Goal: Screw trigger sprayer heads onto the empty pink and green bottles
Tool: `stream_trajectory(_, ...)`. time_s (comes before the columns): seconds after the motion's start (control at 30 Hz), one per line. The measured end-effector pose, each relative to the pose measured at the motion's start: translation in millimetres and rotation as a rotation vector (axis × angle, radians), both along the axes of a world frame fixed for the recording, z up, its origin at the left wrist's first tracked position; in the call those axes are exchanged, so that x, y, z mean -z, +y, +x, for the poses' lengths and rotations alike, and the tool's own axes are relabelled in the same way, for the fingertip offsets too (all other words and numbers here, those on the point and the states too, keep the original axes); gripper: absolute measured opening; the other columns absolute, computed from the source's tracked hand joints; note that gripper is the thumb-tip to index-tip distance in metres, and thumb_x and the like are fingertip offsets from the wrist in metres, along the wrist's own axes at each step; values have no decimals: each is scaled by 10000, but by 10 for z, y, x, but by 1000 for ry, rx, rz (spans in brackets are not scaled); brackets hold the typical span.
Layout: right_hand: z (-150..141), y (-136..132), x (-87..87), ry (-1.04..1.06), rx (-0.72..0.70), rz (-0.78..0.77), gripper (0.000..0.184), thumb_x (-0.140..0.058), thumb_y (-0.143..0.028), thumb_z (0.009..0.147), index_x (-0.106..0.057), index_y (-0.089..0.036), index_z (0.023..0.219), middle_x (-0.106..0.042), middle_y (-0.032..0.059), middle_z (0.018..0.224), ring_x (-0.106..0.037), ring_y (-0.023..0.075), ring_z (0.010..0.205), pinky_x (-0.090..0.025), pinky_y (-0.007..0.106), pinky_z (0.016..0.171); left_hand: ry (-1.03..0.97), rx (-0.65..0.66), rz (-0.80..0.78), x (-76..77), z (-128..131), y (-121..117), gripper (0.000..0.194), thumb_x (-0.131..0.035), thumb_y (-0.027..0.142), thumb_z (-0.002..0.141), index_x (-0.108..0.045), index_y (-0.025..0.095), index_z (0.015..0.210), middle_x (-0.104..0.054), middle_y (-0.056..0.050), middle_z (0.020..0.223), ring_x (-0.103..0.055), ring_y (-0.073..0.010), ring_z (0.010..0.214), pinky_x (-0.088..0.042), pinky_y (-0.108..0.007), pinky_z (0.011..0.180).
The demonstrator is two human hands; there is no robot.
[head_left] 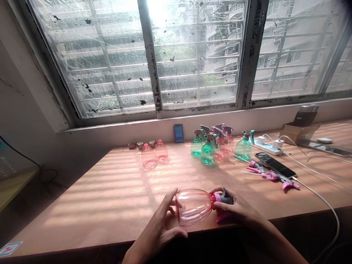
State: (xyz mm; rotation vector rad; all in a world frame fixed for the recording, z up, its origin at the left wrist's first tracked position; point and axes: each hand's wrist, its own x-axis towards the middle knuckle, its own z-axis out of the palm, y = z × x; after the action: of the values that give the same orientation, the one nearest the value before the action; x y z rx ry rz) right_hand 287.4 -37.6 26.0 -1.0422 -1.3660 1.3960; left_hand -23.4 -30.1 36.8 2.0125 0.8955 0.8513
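Note:
A clear pink spray bottle lies sideways above the table's front edge, its base to the left and its neck to the right. My left hand cups the base, with fingertips showing through the plastic and the thumb stretched below. At the neck, the thumb and fingers of my right hand close around the pink collar. A dark grey and pink spray head sits at the collar, partly covered by that hand.
Two pink bottles without heads stand at the back left. Several green and pink spray bottles stand mid-back. Loose spray heads lie right, by a phone, a power strip and white cables. A blue box leans against the wall.

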Motion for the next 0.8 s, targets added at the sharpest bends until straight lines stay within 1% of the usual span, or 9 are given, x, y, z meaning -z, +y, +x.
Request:
stream_trajectory(0.07,-6,-2,-4,3,0,-7,495,-837,-490,758,-626,-191,1090,-719,-2,755,-664,193,698,-578,345,674,1,15,-38,0,-10,-10,1054,-863,230,770,-213,404,1581,-556,-97,1422,-605,-289,1203,-452,-464,1116)
stream_trajectory(0.2,-15,-6,-24,-13,21,10,471,-830,-506,757,-640,-184,1043,-721,1,747,-667,193,688,-567,335,663,27,-26,-36,-6,24,-29,1079,-803,184,803,-112,414,1599,-437,-87,1563,-605,-282,1236,-450,-461,1126)
stream_trajectory(0.27,-16,-8,-38,-25,34,23,459,-821,-508,764,-643,-187,1041,-724,-2,743,-675,194,677,-556,329,656,40,-41,-10,-10,44,-31,1086,-770,162,813,-65,395,1607,-453,-89,1557,-616,-276,1228,-455,-464,1124)
stream_trajectory(0.37,-13,-13,-56,-18,32,28,438,-821,-507,760,-647,-188,1005,-731,3,732,-689,202,666,-546,323,645,77,-44,50,-5,50,-22,1070,-762,154,802,-93,367,1610,-467,-94,1550,-575,-287,1291,-438,-460,1141)
stream_trajectory(0.43,-9,-19,-64,3,-3,10,425,-834,-496,745,-645,-184,964,-742,15,735,-696,208,658,-547,325,635,93,-30,74,7,39,-16,969,-699,169,860,-114,356,1609,-546,-95,1468,-598,-272,1270,-464,-437,1117)
stream_trajectory(0.53,-5,-29,-66,31,-41,-11,405,-846,-474,735,-643,-180,924,-755,27,753,-698,204,640,-546,322,624,109,-13,77,24,22,-15,872,-588,166,936,-71,358,1612,-655,-72,1288,-663,-239,1185,-501,-416,1075)
stream_trajectory(0.6,-4,-32,-63,38,-32,-5,391,-841,-467,745,-644,-179,921,-759,28,753,-696,198,643,-542,316,630,116,-15,76,25,17,-14,931,-637,179,916,-47,361,1614,-628,-80,1351,-646,-257,1224,-481,-433,1096)
stream_trajectory(0.7,-7,-32,-62,35,-20,-4,388,-842,-459,750,-644,-177,929,-758,24,747,-692,194,646,-541,313,636,134,-30,73,9,11,-6,1083,-791,236,823,-64,365,1615,-482,-106,1547,-560,-316,1332,-429,-474,1143)
stream_trajectory(0.8,-11,-30,-68,32,-14,-10,393,-844,-453,748,-643,-177,943,-760,22,744,-694,196,653,-534,314,645,167,-41,80,-15,7,2,1069,-833,257,791,-151,373,1606,-409,-96,1613,-451,-344,1424,-372,-496,1182)
